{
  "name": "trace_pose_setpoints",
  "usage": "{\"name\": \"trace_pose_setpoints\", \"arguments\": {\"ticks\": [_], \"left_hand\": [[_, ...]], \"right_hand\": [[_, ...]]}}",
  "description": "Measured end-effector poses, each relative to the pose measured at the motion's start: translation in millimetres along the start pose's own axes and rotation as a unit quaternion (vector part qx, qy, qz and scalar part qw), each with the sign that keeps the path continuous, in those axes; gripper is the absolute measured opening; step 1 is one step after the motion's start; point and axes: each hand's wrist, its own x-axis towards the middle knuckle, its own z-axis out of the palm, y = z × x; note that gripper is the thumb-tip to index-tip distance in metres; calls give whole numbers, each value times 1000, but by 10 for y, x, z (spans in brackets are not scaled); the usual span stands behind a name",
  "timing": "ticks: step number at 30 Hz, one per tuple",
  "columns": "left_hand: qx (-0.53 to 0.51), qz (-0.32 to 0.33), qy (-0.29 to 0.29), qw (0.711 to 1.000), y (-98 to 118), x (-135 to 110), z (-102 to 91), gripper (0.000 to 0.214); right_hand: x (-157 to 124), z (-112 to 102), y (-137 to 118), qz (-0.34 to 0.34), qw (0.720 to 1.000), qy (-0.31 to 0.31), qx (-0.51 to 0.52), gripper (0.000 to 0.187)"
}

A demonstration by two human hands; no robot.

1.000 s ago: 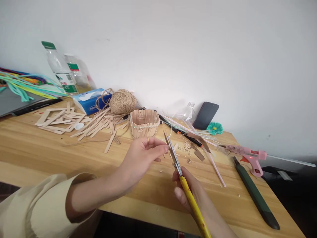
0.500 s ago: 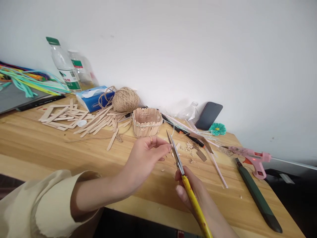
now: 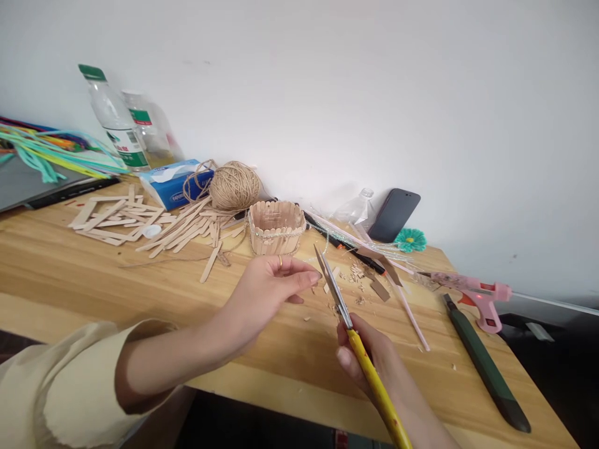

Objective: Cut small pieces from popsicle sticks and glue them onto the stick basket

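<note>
My right hand [image 3: 369,358] grips yellow-handled scissors [image 3: 358,343], whose blades point up and left over the wooden table [image 3: 93,274]. My left hand [image 3: 269,290] is pinched at the fingertips just left of the blades; what it pinches is too small to make out. A ring shows on one finger. Wood chips [image 3: 358,277] lie scattered just beyond the blades. A small basket of craft sticks [image 3: 274,227] stands behind my left hand.
Loose craft sticks [image 3: 154,224], a twine ball [image 3: 234,185], a tissue pack [image 3: 175,184] and two bottles [image 3: 121,128] sit at the back left. A phone [image 3: 393,215], a teal flower [image 3: 410,239], a pink glue gun [image 3: 472,293] and a dark green knife [image 3: 486,368] lie to the right.
My hands barely moved; the scissors shifted slightly right and down, and the view drifted a little.
</note>
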Motion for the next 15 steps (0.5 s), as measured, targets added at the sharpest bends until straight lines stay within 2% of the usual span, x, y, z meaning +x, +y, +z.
{"name": "trace_pose_setpoints", "arguments": {"ticks": [8, 15], "left_hand": [[14, -9, -14, 1000, 17, 23, 7, 4], [28, -11, -16, 999, 42, 36, 24, 2]], "right_hand": [[-1, 11, 10, 2, 1000, -3, -1, 41], [-1, 12, -5, 23, 1000, -9, -9, 48]]}}
